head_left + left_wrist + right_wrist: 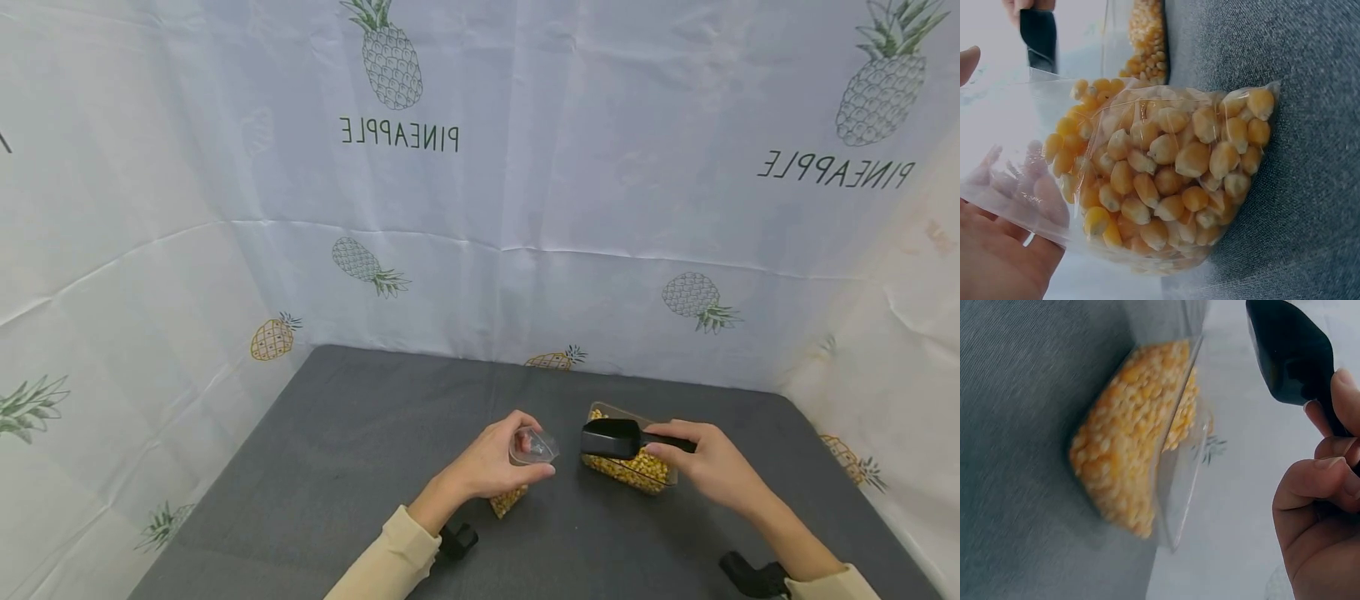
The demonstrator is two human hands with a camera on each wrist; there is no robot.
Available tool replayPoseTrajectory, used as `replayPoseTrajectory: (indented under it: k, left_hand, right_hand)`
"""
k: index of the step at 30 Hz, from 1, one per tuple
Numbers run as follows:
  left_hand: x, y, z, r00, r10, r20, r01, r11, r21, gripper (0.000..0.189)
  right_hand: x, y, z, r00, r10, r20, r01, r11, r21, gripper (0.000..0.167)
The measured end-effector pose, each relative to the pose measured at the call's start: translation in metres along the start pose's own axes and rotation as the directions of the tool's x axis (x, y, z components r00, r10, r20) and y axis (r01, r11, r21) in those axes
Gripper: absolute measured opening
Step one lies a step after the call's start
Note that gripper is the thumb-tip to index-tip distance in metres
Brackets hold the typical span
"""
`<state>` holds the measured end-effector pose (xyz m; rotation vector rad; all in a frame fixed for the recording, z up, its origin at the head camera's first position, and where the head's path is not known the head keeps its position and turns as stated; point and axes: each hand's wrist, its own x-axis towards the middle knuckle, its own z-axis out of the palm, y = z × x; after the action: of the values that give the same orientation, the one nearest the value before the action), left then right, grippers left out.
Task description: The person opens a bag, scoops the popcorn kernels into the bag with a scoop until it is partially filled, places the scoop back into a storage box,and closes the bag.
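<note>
My left hand (pixel 487 462) grips a clear plastic bag (pixel 1169 169) near its open mouth, thumb and fingers spread around the rim. Yellow corn kernels fill the lower part of the bag, whose bottom is at the grey tabletop in the left wrist view. My right hand (pixel 716 462) holds a black scoop (pixel 611 439) by its handle, above a clear rectangular container (pixel 1180 500). Corn kernels (pixel 1122 425) lie in that container. Whether anything is inside the scoop, I cannot tell.
The dark grey table (pixel 375 442) carries the container to the right of the bag. A white curtain (pixel 487 183) printed with pineapples hangs behind the table and along its sides. Black wrist straps (pixel 457 542) show below both hands.
</note>
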<state>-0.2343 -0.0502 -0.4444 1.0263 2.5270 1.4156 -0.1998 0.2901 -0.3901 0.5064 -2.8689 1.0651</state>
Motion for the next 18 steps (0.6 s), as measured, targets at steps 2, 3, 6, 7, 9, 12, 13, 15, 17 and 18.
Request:
replayPoseTrajectory:
  k: [2,3,6,7,9,12,13,15,17,18]
  left_hand:
    - [0.0,0.001,0.0,1.0,0.004,-0.002,-0.004,1.0,-0.006,0.054]
    - [0.0,0.0,0.001,1.0,0.005,-0.002,-0.005,1.0,-0.008,0.053]
    - [0.0,0.001,0.001,1.0,0.011,0.001,-0.011,1.0,-0.017,0.053]
    - [0.001,0.001,0.002,1.0,0.015,0.002,-0.014,1.0,-0.02,0.053]
    - [0.001,0.002,0.002,1.0,0.02,0.003,-0.02,0.999,-0.027,0.053]
    - [0.0,0.003,0.001,0.999,0.031,-0.003,-0.032,0.999,-0.039,0.051]
    - [0.0,0.003,0.001,0.999,0.036,-0.005,-0.036,0.998,-0.042,0.051]
    - [0.0,0.003,0.001,0.999,0.043,-0.008,-0.043,0.998,-0.046,0.05]
    - [0.0,0.002,0.001,0.999,0.047,-0.009,-0.047,0.998,-0.044,0.05]
    - [0.0,0.002,0.0,0.999,0.048,-0.009,-0.048,0.998,-0.041,0.051]
  right_hand:
    - [-0.001,0.006,-0.002,1.0,0.009,-0.009,-0.009,1.0,-0.009,0.039]
    - [-0.001,0.009,-0.003,1.0,0.013,-0.013,-0.013,1.0,-0.015,0.04]
    - [-0.003,0.016,-0.005,0.999,0.023,-0.023,-0.024,0.999,-0.034,0.04]
    - [-0.003,0.019,-0.006,0.999,0.027,-0.024,-0.028,0.999,-0.039,0.04]
    - [-0.004,0.024,-0.007,0.999,0.036,-0.024,-0.037,0.998,-0.047,0.04]
    - [-0.006,0.03,-0.009,0.999,0.047,-0.022,-0.048,0.997,-0.055,0.04]
    - [-0.006,0.032,-0.01,0.998,0.051,-0.021,-0.052,0.997,-0.059,0.041]
    - [-0.007,0.036,-0.012,0.998,0.055,-0.02,-0.057,0.996,-0.067,0.04]
    - [-0.008,0.039,-0.013,0.998,0.058,-0.021,-0.059,0.995,-0.075,0.04]
    - [-0.008,0.041,-0.014,0.998,0.061,-0.019,-0.062,0.995,-0.078,0.04]
